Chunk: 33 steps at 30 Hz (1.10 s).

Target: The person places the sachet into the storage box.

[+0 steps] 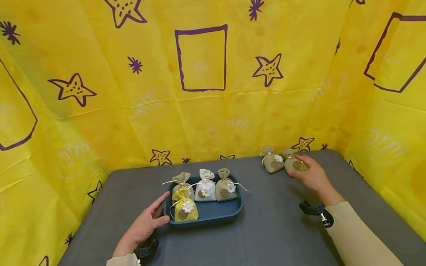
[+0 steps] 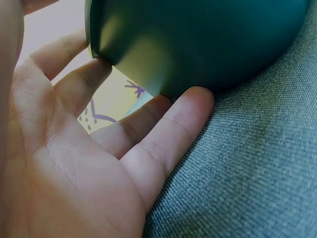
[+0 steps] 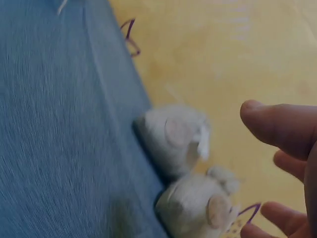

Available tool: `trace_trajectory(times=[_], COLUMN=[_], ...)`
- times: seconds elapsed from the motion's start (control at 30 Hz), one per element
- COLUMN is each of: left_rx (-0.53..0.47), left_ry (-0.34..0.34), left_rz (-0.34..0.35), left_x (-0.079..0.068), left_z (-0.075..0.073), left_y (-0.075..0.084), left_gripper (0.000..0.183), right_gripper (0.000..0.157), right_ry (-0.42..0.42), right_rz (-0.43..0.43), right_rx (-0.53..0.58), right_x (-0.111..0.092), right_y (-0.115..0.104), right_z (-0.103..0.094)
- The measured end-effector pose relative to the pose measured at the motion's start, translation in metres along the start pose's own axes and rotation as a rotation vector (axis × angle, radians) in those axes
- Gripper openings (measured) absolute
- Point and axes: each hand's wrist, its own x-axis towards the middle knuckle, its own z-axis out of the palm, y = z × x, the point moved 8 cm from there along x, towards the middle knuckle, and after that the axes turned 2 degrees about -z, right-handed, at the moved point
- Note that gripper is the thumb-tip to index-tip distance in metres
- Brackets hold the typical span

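My left hand [image 1: 145, 223] touches the left end of a dark blue tray [image 1: 217, 216], thumb and fingers spread along its outer wall; the left wrist view shows the fingertips against the tray's side [image 2: 213, 44]. Inside stand small drawstring sachets with daisies: a white sachet [image 1: 205, 186], a beige sachet [image 1: 224, 184] at right, and a yellow sachet [image 1: 184, 211] in front of another beige sachet [image 1: 181, 181]. At the back right, my right hand [image 1: 313, 178] reaches over a beige sachet [image 1: 297, 165], thumb and fingers apart. Beside it leans another beige sachet [image 1: 272, 164].
A grey cloth-covered table [image 1: 261, 235] carries everything. Yellow fabric walls [image 1: 205, 121] with purple starfish drawings enclose its back and sides. The two back-right sachets stand close to the rear wall.
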Motion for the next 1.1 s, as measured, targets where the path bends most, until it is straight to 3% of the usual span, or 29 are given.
trace_trajectory(times=[0.3,0.57,0.8,1.1], left_rx=[-0.003,-0.036,-0.019,-0.042], left_ry=[0.010,-0.006,-0.001,0.000], left_rz=[0.003,0.018,0.009,0.010], left_x=[0.001,0.000,0.000,-0.002], left_z=[0.000,0.002,0.002,0.002], left_y=[0.003,0.004,0.004,0.005], left_gripper=[0.075,0.076,0.076,0.076], right_gripper=[0.085,0.083,0.067,0.038], right_ry=[-0.068,-0.103,-0.113,-0.030], right_rz=[0.116,0.106,0.111,0.053], right_rx=[0.051,-0.002,-0.104,-0.080], right_x=[0.019,0.021,0.018,0.012], right_y=[0.030,0.029,0.033,0.034], right_z=[0.002,0.008,0.012,0.013])
